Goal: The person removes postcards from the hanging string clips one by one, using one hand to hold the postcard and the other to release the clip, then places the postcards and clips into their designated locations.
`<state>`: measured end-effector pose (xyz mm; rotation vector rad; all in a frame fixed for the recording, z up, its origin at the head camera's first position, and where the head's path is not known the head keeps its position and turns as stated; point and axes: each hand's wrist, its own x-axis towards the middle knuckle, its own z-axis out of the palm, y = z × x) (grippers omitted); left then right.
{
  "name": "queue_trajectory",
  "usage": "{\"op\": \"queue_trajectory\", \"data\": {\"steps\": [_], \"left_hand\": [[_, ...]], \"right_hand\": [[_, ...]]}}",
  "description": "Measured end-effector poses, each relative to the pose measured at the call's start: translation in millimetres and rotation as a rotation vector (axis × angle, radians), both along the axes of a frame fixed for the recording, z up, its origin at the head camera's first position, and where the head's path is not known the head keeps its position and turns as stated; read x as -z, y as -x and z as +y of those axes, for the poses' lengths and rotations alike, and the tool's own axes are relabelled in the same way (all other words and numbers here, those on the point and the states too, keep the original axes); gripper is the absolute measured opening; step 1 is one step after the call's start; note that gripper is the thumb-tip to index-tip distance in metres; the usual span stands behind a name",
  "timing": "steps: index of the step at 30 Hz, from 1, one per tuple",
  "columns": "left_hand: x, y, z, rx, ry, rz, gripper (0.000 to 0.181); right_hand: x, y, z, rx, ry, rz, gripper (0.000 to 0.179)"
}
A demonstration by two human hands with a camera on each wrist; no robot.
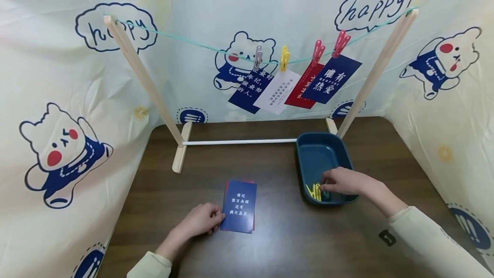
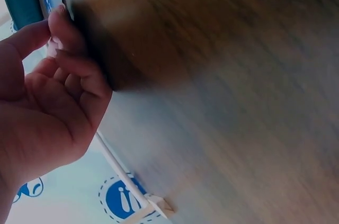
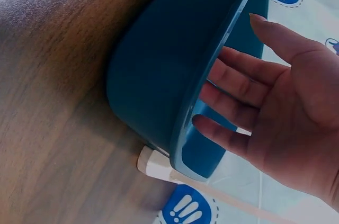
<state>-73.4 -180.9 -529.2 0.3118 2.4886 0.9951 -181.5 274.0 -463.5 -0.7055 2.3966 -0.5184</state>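
My left hand (image 1: 204, 219) rests on the table beside a small stack of printed cards (image 1: 240, 207), a navy one on top with red edges under it. Its fingers are curled, the fingertips right at the stack's left edge; I cannot tell whether they pinch it. Over the near end of a dark teal tray (image 1: 320, 138), my right hand (image 1: 345, 180) reaches down past the rim. In the right wrist view its fingers (image 3: 241, 83) are extended, thumb apart, nothing between them. Yellow clothespins (image 1: 315, 191) lie in the tray by the fingertips.
A green string (image 1: 181, 40) runs between two wooden posts (image 1: 146, 83). Grey, yellow and pink clothespins hang navy (image 1: 332, 80), white (image 1: 278, 93) and red cards from it. A white rod (image 1: 239, 142) joins the posts' feet. Patterned cloth surrounds the brown table (image 1: 278, 243).
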Motion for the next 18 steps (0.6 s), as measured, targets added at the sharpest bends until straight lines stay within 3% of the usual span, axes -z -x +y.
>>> {"op": "queue_trajectory", "data": {"steps": [6, 11, 18], "left_hand": [[-1.9, 0.6, -2.5, -0.009, -0.050, -0.020, 0.036], [-4.6, 4.9, -2.8, -0.039, -0.040, -0.002, 0.038], [-21.1, 28.9, -1.3, -0.140, -0.004, 0.096, 0.029]], "right_hand": [[-7.6, 0.5, 3, -0.014, 0.044, 0.029, 0.025], [-28.1, 7.3, 8, -0.009, 0.083, 0.115, 0.034], [-63.3, 11.2, 3, 0.052, 0.122, 0.231, 0.032]]}}
